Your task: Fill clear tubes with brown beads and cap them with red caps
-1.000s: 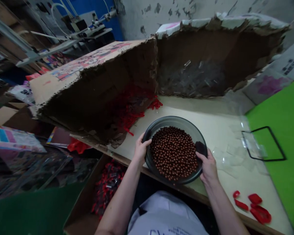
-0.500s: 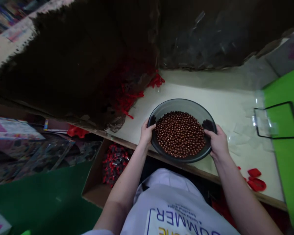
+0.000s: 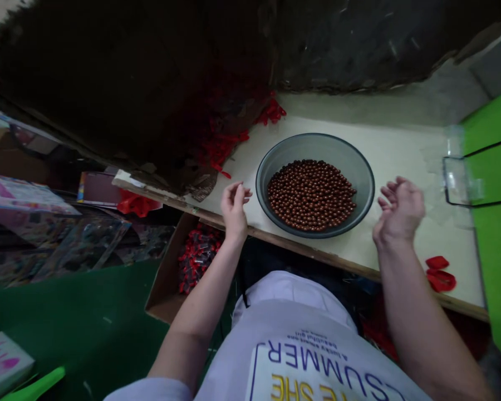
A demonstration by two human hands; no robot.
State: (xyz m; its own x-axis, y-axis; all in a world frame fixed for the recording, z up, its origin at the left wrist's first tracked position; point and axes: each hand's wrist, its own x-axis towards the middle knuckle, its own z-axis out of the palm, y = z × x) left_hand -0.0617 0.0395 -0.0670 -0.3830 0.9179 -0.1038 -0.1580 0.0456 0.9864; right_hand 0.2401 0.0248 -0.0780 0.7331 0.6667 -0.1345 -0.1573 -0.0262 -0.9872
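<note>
A grey round basin (image 3: 315, 143) rests on the pale worktable (image 3: 401, 128) close to its front edge. Inside it lies a heap of shiny brown beads (image 3: 311, 195). My left hand (image 3: 235, 209) is just left of the basin, apart from its rim, with loosely curled fingers and nothing in them. On the other side, my right hand (image 3: 401, 209) hovers off the rim, palm turned inward, fingers apart and bent, holding nothing.
Red pieces (image 3: 223, 147) spill from a dark cardboard box at the back left. Below the table edge, a carton (image 3: 162, 289) holds small red-and-clear items (image 3: 198, 253). Red parts (image 3: 440, 275), clear pieces and a black wire frame (image 3: 446, 181) lie at right beside a green panel (image 3: 495, 234).
Both hands gripped the basin's rim earlier; now they have let go and moved outward. The basin has been set on the table, and the view has tilted down.
</note>
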